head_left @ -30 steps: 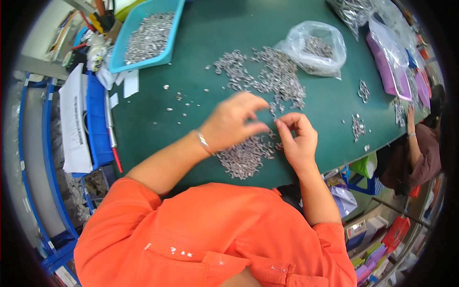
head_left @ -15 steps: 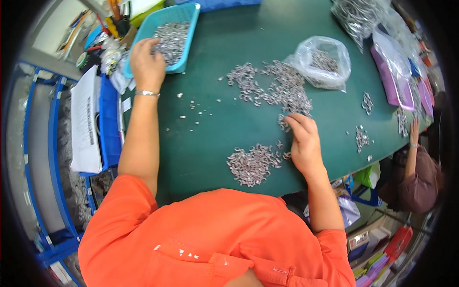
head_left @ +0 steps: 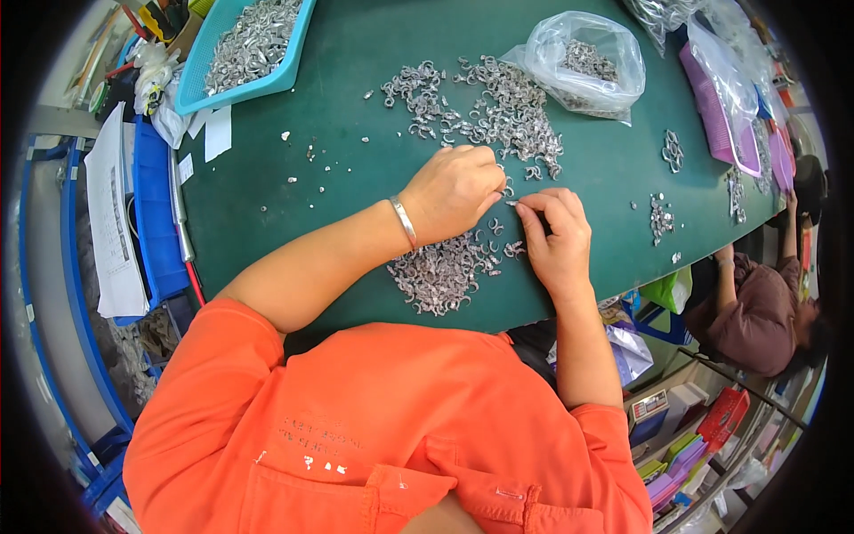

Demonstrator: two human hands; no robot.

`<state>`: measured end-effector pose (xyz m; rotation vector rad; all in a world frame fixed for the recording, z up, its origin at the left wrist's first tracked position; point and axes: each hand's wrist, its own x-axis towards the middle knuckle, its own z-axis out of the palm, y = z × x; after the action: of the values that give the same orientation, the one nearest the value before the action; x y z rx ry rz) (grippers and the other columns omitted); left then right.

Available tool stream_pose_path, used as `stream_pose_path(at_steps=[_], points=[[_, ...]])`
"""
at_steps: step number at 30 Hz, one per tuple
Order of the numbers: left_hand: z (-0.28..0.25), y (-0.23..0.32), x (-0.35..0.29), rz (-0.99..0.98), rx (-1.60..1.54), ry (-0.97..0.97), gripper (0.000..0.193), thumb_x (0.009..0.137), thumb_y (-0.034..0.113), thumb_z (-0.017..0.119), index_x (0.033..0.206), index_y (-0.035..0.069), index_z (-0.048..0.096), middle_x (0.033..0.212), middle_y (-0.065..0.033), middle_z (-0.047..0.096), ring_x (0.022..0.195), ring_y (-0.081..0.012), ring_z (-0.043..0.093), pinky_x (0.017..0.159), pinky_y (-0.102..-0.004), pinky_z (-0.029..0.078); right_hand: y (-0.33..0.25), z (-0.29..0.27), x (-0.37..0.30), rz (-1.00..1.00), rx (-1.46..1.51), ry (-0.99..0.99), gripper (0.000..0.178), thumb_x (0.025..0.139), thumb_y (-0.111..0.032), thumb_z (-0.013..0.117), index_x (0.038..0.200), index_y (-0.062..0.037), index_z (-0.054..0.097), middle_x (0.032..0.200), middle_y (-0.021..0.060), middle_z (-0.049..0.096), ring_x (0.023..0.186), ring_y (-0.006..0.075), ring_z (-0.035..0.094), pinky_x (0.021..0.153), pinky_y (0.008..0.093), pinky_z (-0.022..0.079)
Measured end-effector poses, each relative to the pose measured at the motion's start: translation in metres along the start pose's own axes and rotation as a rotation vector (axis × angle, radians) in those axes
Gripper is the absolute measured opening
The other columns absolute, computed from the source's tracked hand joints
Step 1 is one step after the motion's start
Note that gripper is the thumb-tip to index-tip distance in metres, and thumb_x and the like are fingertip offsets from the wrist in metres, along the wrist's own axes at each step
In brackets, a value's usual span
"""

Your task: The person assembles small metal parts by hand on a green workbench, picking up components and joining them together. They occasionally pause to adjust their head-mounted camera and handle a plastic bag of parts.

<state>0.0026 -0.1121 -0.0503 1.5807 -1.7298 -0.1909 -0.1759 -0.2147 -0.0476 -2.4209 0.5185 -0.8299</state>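
My left hand (head_left: 455, 194), with a silver bracelet (head_left: 403, 222), reaches over the middle of the green table (head_left: 329, 240), its fingers drawn together at the tips. What they hold, if anything, is hidden. Just to its right, my right hand (head_left: 559, 238) pinches a small grey metal piece (head_left: 512, 203) between thumb and forefinger. A large heap of small C-shaped metal pieces (head_left: 511, 111) lies beyond both hands. Nearer my body is a second heap of such pieces (head_left: 440, 278), partly behind my left wrist. A few loose ones (head_left: 513, 250) lie near my right thumb.
A turquoise basket (head_left: 298, 67) of metal pieces stands far left. An opened clear bag (head_left: 627, 76) with more pieces lies beyond the large heap. Purple baskets (head_left: 712, 120) and small piles (head_left: 661, 220) are at the right, where another person (head_left: 752, 311) sits. Papers (head_left: 107, 214) hang left.
My left hand has come from the turquoise basket to the middle, beside my right hand. My right hand has drawn back slightly from the large heap and pinches a piece. The view has shifted.
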Motion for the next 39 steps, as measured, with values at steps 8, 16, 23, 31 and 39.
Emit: stream_pose_path(at_steps=[8,16,23,31,39], points=[[-0.027,0.019,-0.011,-0.209,-0.297,-0.031,0.010,0.080,-0.002,0.071,0.086,0.002,0.064,0.081,-0.0078,0.063,0.068,-0.0215,0.063,0.064,-0.0302,0.052,-0.006,-0.007,-0.003,0.022,0.250,-0.037,0.011,0.079,0.004,0.071,0.086,-0.0017,0.066,0.085,0.0113,0.066,0.077,0.0292,0.064,0.070,0.0362,0.052],[-0.027,0.015,-0.010,-0.114,-0.217,-0.106,0.015,0.076,-0.001,0.072,0.089,0.004,0.066,0.088,-0.0080,0.062,0.077,-0.0225,0.061,0.068,-0.0331,0.051,0.002,0.002,0.008,-0.066,0.097,-0.144,0.013,0.076,-0.001,0.072,0.088,-0.0069,0.070,0.085,0.0074,0.063,0.078,0.0274,0.059,0.071,0.0385,0.046],[0.004,0.001,-0.001,-0.096,-0.018,0.087,0.013,0.078,-0.001,0.071,0.084,0.003,0.061,0.085,-0.0100,0.061,0.074,-0.0276,0.061,0.066,-0.0365,0.051,-0.001,0.007,0.020,-0.080,-0.133,-0.067,0.012,0.077,-0.006,0.073,0.089,-0.0088,0.071,0.085,0.0046,0.063,0.081,0.0262,0.058,0.073,0.0371,0.043],[-0.043,0.015,-0.017,-0.278,-0.345,-0.225,0.013,0.078,-0.003,0.068,0.089,0.002,0.064,0.086,-0.0069,0.060,0.069,-0.0151,0.060,0.063,-0.0281,0.050,-0.003,0.003,0.030,-0.171,-0.157,-0.094,0.014,0.078,-0.010,0.074,0.091,-0.0113,0.070,0.084,0.0004,0.059,0.083,0.0228,0.056,0.075,0.0373,0.040],[0.000,0.004,0.001,-0.211,0.040,0.080,0.019,0.078,0.005,0.075,0.092,0.005,0.063,0.087,-0.0081,0.060,0.077,-0.0260,0.063,0.069,-0.0362,0.052,0.005,0.011,0.021,-0.132,-0.117,0.003,0.012,0.080,-0.008,0.074,0.089,-0.0120,0.068,0.088,0.0014,0.067,0.087,0.0228,0.061,0.080,0.0369,0.041]])
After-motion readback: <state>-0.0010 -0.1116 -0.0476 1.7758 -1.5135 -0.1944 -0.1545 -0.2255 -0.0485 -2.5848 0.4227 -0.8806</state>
